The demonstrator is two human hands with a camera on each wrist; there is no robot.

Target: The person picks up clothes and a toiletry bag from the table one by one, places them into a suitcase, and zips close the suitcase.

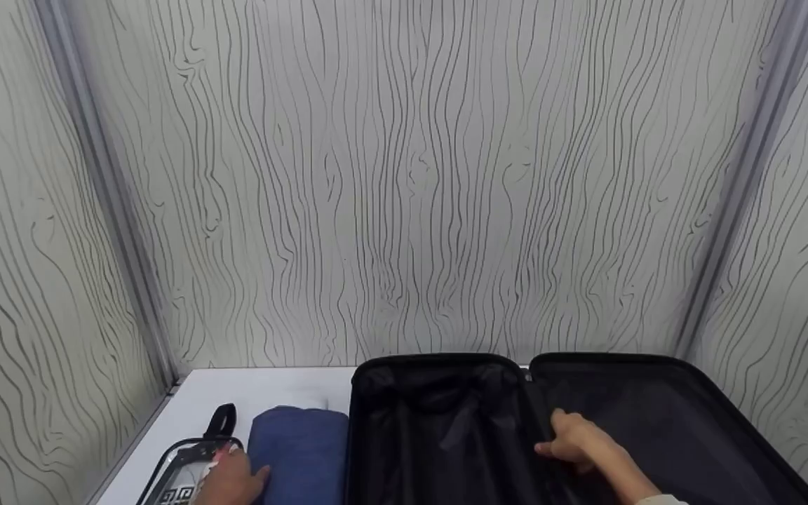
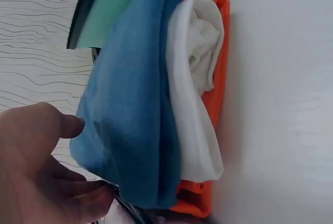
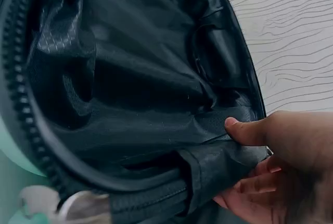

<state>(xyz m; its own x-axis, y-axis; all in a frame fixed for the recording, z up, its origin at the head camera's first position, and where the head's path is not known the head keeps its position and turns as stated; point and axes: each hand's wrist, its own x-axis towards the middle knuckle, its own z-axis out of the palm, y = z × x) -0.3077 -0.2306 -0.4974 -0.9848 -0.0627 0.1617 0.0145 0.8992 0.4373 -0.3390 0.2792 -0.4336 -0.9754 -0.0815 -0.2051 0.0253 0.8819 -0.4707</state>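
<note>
An opened suitcase (image 1: 439,359) with black lining lies with its two halves side by side. My right hand (image 1: 583,445) is at the fold between the halves; in the right wrist view its thumb lies on the black lining (image 3: 156,125) and its fingers go beneath the edge, pinching it. My left hand (image 1: 230,480) is between a clear zip pouch (image 1: 186,459) and a folded blue garment (image 1: 299,452). In the left wrist view its thumb is by the blue cloth's edge, its fingers loosely bent. Below the blue cloth lie white cloth (image 2: 190,104) and orange cloth (image 2: 213,104).
Everything rests on a white table (image 1: 271,382). Walls with a wood-grain pattern (image 1: 418,175) enclose the back and sides. The pouch has a black strap (image 1: 221,419). The suitcase's mint-green shell (image 2: 112,5) stands beside the folded clothes.
</note>
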